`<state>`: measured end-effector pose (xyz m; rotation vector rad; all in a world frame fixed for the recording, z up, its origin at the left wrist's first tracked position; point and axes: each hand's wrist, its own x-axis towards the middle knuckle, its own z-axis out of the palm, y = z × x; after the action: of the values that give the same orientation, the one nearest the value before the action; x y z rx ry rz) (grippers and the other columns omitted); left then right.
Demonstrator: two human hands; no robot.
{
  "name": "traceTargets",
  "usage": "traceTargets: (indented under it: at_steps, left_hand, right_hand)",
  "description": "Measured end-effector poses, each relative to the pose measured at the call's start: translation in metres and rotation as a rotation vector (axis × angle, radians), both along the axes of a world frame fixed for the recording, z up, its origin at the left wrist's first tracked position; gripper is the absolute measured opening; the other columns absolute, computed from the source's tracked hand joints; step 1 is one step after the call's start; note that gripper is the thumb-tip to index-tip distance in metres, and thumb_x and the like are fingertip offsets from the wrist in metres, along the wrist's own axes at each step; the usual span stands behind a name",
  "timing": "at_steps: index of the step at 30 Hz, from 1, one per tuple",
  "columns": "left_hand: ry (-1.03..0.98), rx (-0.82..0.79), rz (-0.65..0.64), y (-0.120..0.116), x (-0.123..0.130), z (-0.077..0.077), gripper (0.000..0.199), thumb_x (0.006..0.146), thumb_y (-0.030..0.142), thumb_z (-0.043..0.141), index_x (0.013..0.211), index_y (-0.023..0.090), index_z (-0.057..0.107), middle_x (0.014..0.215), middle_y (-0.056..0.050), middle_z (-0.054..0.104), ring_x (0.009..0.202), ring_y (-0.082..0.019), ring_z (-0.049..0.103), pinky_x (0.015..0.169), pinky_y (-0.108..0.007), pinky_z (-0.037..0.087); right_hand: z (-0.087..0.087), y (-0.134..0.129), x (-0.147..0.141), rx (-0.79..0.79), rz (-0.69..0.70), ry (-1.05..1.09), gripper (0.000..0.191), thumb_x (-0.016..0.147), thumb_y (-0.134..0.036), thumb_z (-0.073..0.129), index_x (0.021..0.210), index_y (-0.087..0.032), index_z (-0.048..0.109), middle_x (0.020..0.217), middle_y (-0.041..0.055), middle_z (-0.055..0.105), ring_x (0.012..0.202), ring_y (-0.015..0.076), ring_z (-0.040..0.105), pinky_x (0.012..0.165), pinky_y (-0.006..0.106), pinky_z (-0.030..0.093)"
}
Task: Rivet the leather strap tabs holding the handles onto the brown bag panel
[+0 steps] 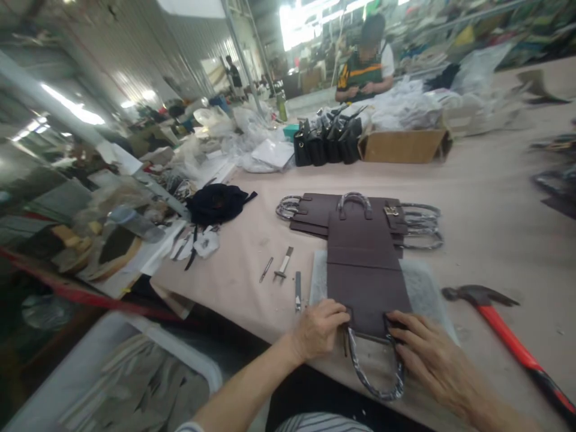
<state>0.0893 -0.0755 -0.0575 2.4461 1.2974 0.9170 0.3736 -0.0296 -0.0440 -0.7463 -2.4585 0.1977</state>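
A dark brown bag panel [366, 288] lies flat before me, with a plastic-wrapped handle [375, 390] looping off its near end toward my body. At the left base of that handle, my left hand [319, 329] is closed, its fingers pinching the panel's edge. My right hand [427, 351] grips the right handle base, with fingertips on the panel's corner and part of the thumb hidden. Under the panel is a pale translucent sheet [425, 288]. Its far end, with another wrapped handle [355, 201], rests over more brown bag panels [315, 210].
To the right lies a hammer [499, 324] with a red handle. Left of the panel are a flat metal blade [297, 291], a two-pronged tool [283, 267] and a thin pen-like tool [266, 270]. Farther back are black bags [328, 141], a cardboard box [405, 146] and a seated person [366, 72].
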Motion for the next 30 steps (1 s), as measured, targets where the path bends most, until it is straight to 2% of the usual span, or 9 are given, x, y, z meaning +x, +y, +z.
traceTargets:
  at_steps: [2, 5, 8, 10, 14, 17, 20, 24, 30]
  left_hand:
    - [-0.142, 0.004, 0.114, -0.001, -0.009, -0.001, 0.032, 0.094, 0.01, 0.044, 0.116, 0.017, 0.066, 0.112, -0.01, 0.071, 0.106, -0.021, 0.065, 0.094, -0.036, 0.058]
    - [-0.219, -0.006, 0.462, 0.004, -0.043, 0.002, 0.026, 0.094, 0.011, 0.048, 0.108, 0.018, 0.069, 0.103, -0.01, 0.073, 0.099, -0.022, 0.068, 0.091, -0.037, 0.057]
    - [-0.072, -0.208, 0.889, 0.015, -0.095, 0.011, 0.023, 0.096, 0.016, 0.05, 0.104, 0.018, 0.071, 0.104, -0.01, 0.074, 0.1, -0.022, 0.068, 0.092, -0.035, 0.054]
    - [0.056, -0.381, 1.04, 0.024, -0.125, 0.019, 0.023, 0.098, 0.02, 0.05, 0.105, 0.017, 0.072, 0.108, -0.012, 0.075, 0.101, -0.023, 0.069, 0.089, -0.033, 0.052]
    - [0.154, -0.553, 1.019, 0.046, -0.153, 0.03, 0.021, 0.095, 0.029, 0.057, 0.095, 0.018, 0.075, 0.096, -0.011, 0.077, 0.092, -0.025, 0.071, 0.078, -0.031, 0.049]
    - [0.209, -0.642, 0.933, 0.065, -0.145, 0.031, 0.019, 0.09, 0.035, 0.064, 0.09, 0.02, 0.074, 0.096, -0.011, 0.077, 0.094, -0.025, 0.07, 0.076, -0.03, 0.048]
    - [0.255, -0.723, 0.874, 0.084, -0.136, 0.029, 0.022, 0.078, 0.039, 0.075, 0.081, 0.018, 0.07, 0.085, -0.012, 0.075, 0.085, -0.027, 0.07, 0.071, -0.03, 0.048]
    - [0.427, -0.846, 0.814, 0.107, -0.135, 0.026, 0.025, 0.075, 0.039, 0.076, 0.078, 0.016, 0.066, 0.073, -0.012, 0.072, 0.074, -0.028, 0.07, 0.065, -0.03, 0.049]
    - [0.508, -0.825, 0.802, 0.101, -0.134, 0.035, 0.022, 0.082, 0.036, 0.069, 0.092, 0.017, 0.07, 0.099, -0.016, 0.075, 0.096, -0.033, 0.071, 0.074, -0.034, 0.05]
  right_hand:
    - [-0.002, -0.001, -0.002, -0.005, -0.033, 0.009, 0.019, 0.096, -0.033, 0.056, 0.105, -0.025, 0.071, 0.119, 0.0082, 0.071, 0.105, 0.0252, 0.066, 0.085, 0.041, 0.057]
    - [-0.01, -0.002, -0.004, -0.019, -0.074, 0.012, 0.02, 0.096, -0.035, 0.056, 0.106, -0.026, 0.07, 0.118, 0.0081, 0.071, 0.105, 0.0256, 0.067, 0.085, 0.043, 0.057]
    - [-0.018, -0.004, -0.003, -0.051, -0.108, 0.038, 0.021, 0.096, -0.038, 0.057, 0.108, -0.026, 0.07, 0.121, 0.0081, 0.07, 0.108, 0.026, 0.067, 0.087, 0.044, 0.057]
    - [-0.022, -0.003, -0.003, -0.067, -0.126, 0.073, 0.021, 0.096, -0.039, 0.057, 0.108, -0.027, 0.07, 0.121, 0.0081, 0.07, 0.108, 0.0264, 0.067, 0.087, 0.044, 0.057]
    - [-0.023, -0.001, -0.007, -0.108, -0.155, 0.127, 0.02, 0.096, -0.038, 0.058, 0.107, -0.027, 0.069, 0.115, 0.0075, 0.072, 0.106, 0.0264, 0.068, 0.084, 0.044, 0.057]
    - [-0.011, -0.005, -0.011, -0.141, -0.163, 0.119, 0.019, 0.096, -0.034, 0.058, 0.11, -0.027, 0.068, 0.113, 0.0075, 0.072, 0.106, 0.0255, 0.068, 0.086, 0.043, 0.058]
    - [0.003, -0.014, -0.013, -0.195, -0.188, 0.079, 0.018, 0.096, -0.028, 0.056, 0.11, -0.024, 0.066, 0.117, 0.0097, 0.07, 0.109, 0.0249, 0.067, 0.09, 0.043, 0.058]
    - [0.011, -0.022, -0.016, -0.239, -0.222, 0.012, 0.016, 0.095, -0.024, 0.056, 0.108, -0.021, 0.064, 0.121, 0.0125, 0.066, 0.111, 0.0261, 0.064, 0.092, 0.047, 0.058]
    - [0.002, -0.021, -0.017, -0.216, -0.242, 0.006, 0.016, 0.096, -0.024, 0.057, 0.11, -0.021, 0.064, 0.12, 0.0123, 0.065, 0.11, 0.0279, 0.062, 0.091, 0.05, 0.056]
